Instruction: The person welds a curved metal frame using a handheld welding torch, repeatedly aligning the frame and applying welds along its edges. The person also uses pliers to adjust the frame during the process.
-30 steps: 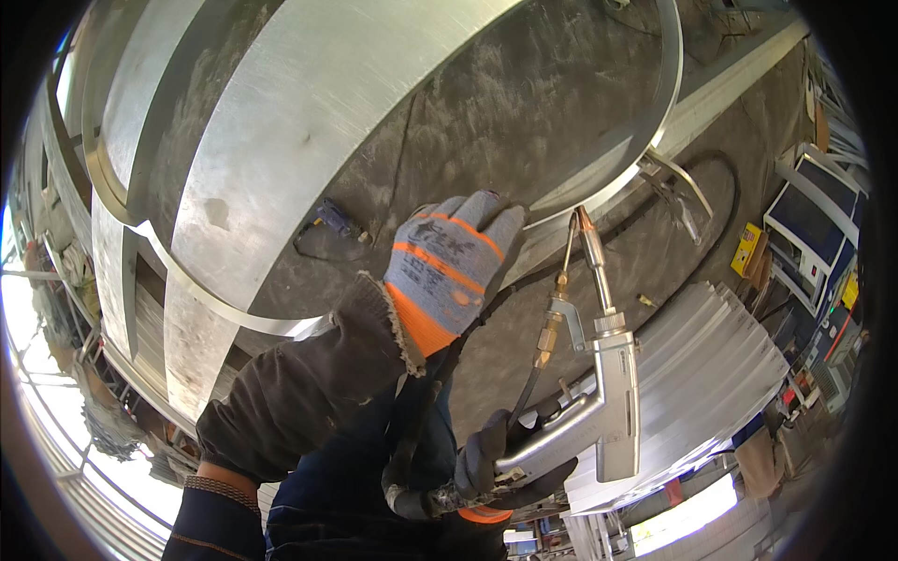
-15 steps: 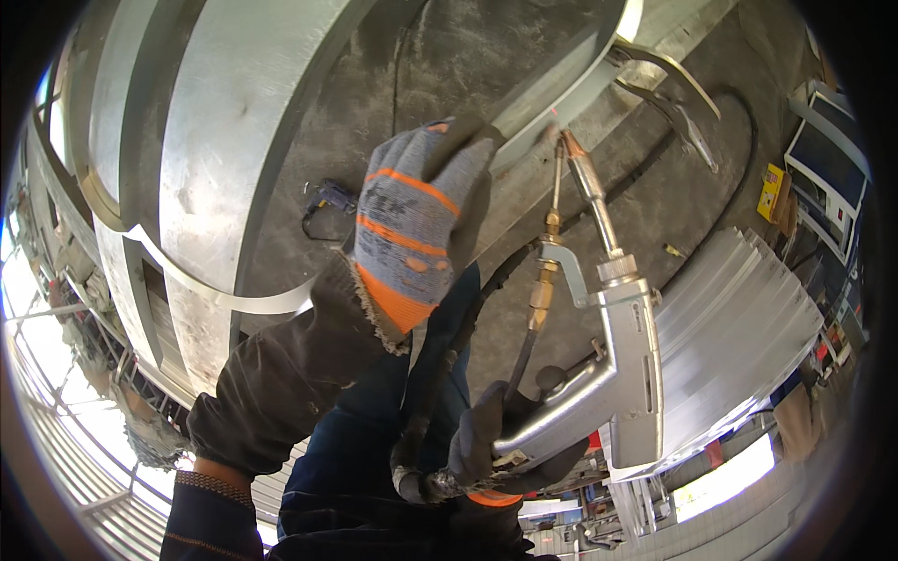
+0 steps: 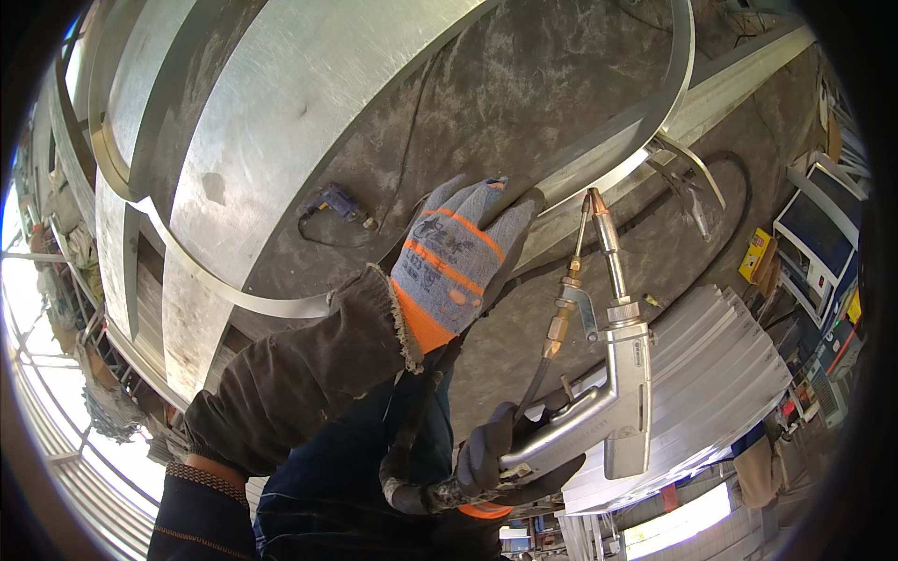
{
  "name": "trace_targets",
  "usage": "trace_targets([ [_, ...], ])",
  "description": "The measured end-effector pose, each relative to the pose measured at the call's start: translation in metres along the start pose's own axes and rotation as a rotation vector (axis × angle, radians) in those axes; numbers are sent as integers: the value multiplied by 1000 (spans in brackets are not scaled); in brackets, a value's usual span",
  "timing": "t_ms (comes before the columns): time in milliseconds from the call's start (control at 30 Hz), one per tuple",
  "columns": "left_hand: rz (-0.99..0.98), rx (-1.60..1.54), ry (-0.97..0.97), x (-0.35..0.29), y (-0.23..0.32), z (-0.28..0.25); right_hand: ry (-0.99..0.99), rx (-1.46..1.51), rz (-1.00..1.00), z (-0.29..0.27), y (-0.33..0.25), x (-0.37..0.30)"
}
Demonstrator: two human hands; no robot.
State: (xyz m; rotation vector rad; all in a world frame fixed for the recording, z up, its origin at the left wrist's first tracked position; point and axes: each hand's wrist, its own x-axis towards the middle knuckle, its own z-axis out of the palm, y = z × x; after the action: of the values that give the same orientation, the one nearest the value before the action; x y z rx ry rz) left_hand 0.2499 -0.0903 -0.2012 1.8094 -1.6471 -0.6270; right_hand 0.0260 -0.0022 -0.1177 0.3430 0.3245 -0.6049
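Note:
My left hand [image 3: 454, 266], in a grey glove with orange stripes, is closed over a curved metal band [image 3: 608, 175]; its fingertips are partly hidden. In my right hand [image 3: 486, 458], dark-gloved, is the handle of a silver welding gun [image 3: 599, 425]. The gun points upward, its copper nozzle [image 3: 599, 206] close to the lower edge of the band, to the right of my left hand. Whether the nozzle touches the band I cannot tell. A thin wire-feed tube [image 3: 582, 229] with brass fittings runs beside the nozzle. The gun's dark hose [image 3: 398, 467] curves past my legs.
Locking pliers [image 3: 692, 192] are clamped on the band at the right. Large curved sheet-metal pieces [image 3: 281, 103] fill the left. A blue power tool [image 3: 337, 203] lies on the grey floor. Stacked metal sheets [image 3: 720, 374], a yellow box [image 3: 756, 254] and a dark cable [image 3: 744, 187] are to the right.
The view has shifted. My left hand appears lower and farther right, still on the band. The nozzle is nearer the band's edge, and the small pink light spot there no longer shows.

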Motion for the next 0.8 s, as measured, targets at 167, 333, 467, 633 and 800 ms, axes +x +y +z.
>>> trace_targets([
  [167,-7,6,-86,1,0,4,52,-37,-123,10,8,5],
  [333,-4,-27,-111,1,1,4,68,-49,-355,22,21,9],
  [467,-13,-21,-80,0,8,-1,47,-155,-331,19,16,10],
  [633,2,-46,-82,1,7,-4,24,-183,-320,16,15,12],
  [800,20,-33,-97,-1,2,-2,32,-224,-336,12,16,13],
])
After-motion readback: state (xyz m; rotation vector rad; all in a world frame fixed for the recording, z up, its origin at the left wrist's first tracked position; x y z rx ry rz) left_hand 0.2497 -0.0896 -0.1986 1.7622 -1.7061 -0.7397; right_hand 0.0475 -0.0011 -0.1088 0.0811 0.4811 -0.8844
